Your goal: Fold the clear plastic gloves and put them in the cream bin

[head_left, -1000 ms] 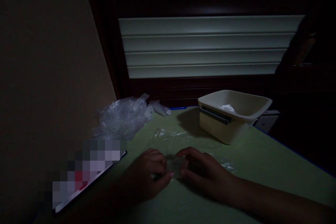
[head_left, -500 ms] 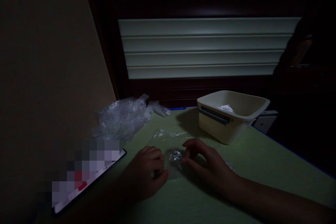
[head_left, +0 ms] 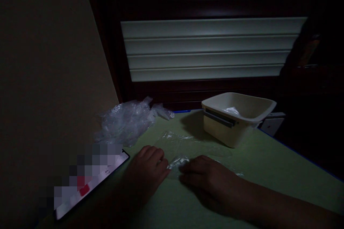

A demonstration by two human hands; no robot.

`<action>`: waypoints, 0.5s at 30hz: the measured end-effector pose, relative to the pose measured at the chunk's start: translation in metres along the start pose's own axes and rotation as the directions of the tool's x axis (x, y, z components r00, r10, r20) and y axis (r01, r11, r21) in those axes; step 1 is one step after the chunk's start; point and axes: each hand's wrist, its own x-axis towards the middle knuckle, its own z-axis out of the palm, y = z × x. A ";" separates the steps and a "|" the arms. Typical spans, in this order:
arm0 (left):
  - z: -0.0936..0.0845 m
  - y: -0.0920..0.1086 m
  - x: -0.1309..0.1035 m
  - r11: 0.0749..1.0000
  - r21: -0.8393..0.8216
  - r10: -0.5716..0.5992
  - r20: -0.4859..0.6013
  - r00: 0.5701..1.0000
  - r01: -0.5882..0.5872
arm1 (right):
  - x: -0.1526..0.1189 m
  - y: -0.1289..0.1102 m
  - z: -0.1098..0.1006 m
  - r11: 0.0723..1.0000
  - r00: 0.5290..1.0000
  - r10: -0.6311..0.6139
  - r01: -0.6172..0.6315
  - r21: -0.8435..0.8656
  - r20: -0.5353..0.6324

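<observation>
A small crumpled clear plastic bag (head_left: 178, 163) lies between my two hands, low over the green tabletop. My left hand (head_left: 147, 168) is closed, its thumb and forefinger pinching the bag's left edge. On the other side, my right hand (head_left: 208, 180) has its fingers pressed together on the bag's right part; the fingertips partly cover it. Just beyond both hands a thin clear plastic sheet or bag (head_left: 185, 145) is spread flat. In this dim light its outline is hard to follow.
At the back left rests a heap of crumpled clear plastic bags (head_left: 126, 120). A cream plastic bin (head_left: 223, 132) with a grey handle stands back right, some clear plastic inside. A lit phone or tablet (head_left: 107, 171) lies left of my left hand. The table (head_left: 268, 171) meets a dark slatted panel behind.
My right hand has gone from a loose, open curl to fingers pressed down on the bag. My left fingers have tightened on its left edge. The bag between them has shifted shape.
</observation>
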 end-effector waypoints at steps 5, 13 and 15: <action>-0.002 0.007 -0.002 0.991 0.002 0.134 -0.048 0.990 -0.134 | -0.001 -0.003 -0.006 0.977 0.996 0.057 -0.043 0.211 -0.063; -0.015 0.027 -0.002 0.937 -0.309 0.209 0.117 0.971 -0.164 | -0.001 0.004 -0.003 0.992 0.999 -0.017 0.022 0.126 -0.041; -0.013 0.026 -0.003 0.941 -0.302 0.201 0.132 0.971 -0.154 | -0.001 0.004 -0.001 0.997 0.999 -0.032 0.031 0.074 0.011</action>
